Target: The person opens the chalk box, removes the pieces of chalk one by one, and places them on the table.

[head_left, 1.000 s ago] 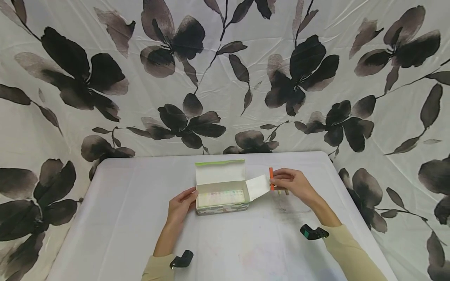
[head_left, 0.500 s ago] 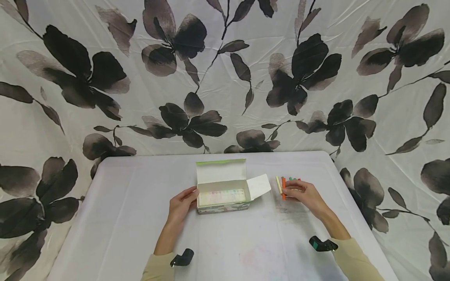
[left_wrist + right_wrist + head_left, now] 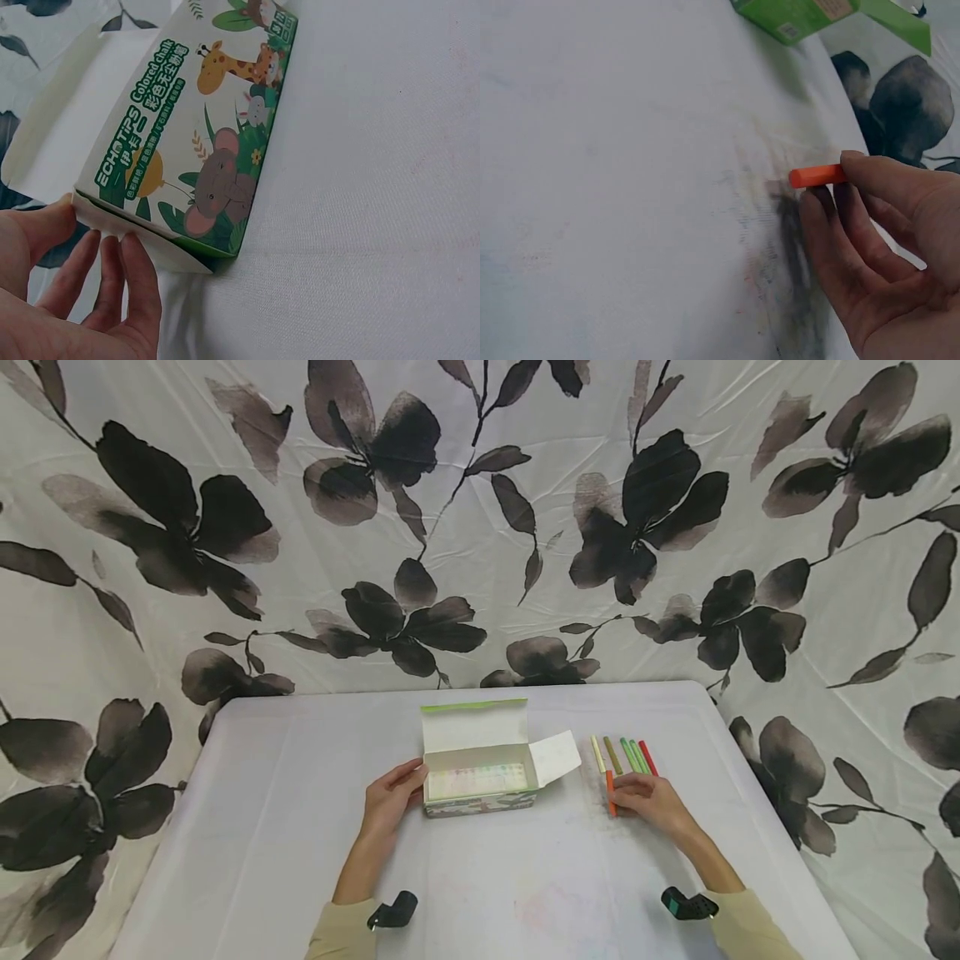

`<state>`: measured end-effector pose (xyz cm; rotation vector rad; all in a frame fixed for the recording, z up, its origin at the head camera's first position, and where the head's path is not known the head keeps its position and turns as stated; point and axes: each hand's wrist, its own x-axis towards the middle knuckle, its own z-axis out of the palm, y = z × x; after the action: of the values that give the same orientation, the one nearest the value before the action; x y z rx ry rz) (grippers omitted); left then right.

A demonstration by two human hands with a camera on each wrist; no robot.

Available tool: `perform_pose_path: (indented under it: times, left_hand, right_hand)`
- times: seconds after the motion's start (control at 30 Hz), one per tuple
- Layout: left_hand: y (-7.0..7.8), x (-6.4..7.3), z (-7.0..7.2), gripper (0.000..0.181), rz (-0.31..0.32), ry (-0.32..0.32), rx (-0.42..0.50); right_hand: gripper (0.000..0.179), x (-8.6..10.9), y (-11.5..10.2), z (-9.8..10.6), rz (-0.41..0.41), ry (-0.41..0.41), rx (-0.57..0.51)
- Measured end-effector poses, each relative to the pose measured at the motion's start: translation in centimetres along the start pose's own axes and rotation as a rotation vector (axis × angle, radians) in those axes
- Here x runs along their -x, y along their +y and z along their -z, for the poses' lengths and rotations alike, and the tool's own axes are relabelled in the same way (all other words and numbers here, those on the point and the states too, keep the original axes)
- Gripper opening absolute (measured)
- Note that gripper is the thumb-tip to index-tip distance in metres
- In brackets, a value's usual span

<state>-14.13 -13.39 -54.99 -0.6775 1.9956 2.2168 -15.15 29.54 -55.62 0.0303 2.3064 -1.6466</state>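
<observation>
Head view shows the table draped in white cloth, its near edge cut off by the frame, so both forearms vanish at the sleeves. Smudges of colour stain the cloth near the right hand; what made each mark cannot be told.

On the table's middle stands the box, lid up and right end flap hanging out. From the left wrist its side shows a giraffe, an elephant and green leaves, with "Colored Chalk" printed along the top; the far end runs out of frame. Pale sticks fill the inside, too blurred to count.

Right of the flap lies a row of chalks, cream, olive, green and red, close together; their near ends are hidden behind the right hand.

That hand pinches the orange chalk between thumb and fingers, low over the cloth; most of the stick is covered.

Left hand rests with relaxed, straight fingers against the box's left end.
</observation>
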Motion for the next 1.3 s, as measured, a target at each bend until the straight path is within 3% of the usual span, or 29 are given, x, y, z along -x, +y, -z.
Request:
perform_pose_path:
  times: [0.1,0.3,0.47,0.83,1.1,1.3]
  left_hand:
    - [0.0,0.0,-0.1,0.041,0.004,0.002,-0.006]
    - [0.0,0.2,-0.2,0.04,0.008,0.005,-0.006]
    - [0.1,0.3,-0.2,0.041,0.015,0.011,-0.018]
    - [-0.2,-0.1,-0.1,0.043,0.027,0.024,-0.015]
    - [-0.2,-0.2,0.0,0.042,0.026,0.025,-0.027]
    - [-0.2,-0.3,-0.1,0.042,0.032,0.017,-0.038]
  right_hand:
    - [0.035,0.1,0.4,-0.3,0.02,0.006,0.061]
    - [0.024,0.3,0.2,-1.3,0.074,0.108,0.284]
    - [0.017,0.5,-0.2,-1.8,0.1,0.159,0.382]
    - [0.015,-0.1,-2.7,-0.8,0.176,0.216,0.4]
    - [0.013,-1.0,-5.5,-0.2,0.281,0.266,0.422]
    - [0.014,-1.5,-7.8,-0.1,0.351,0.259,0.419]
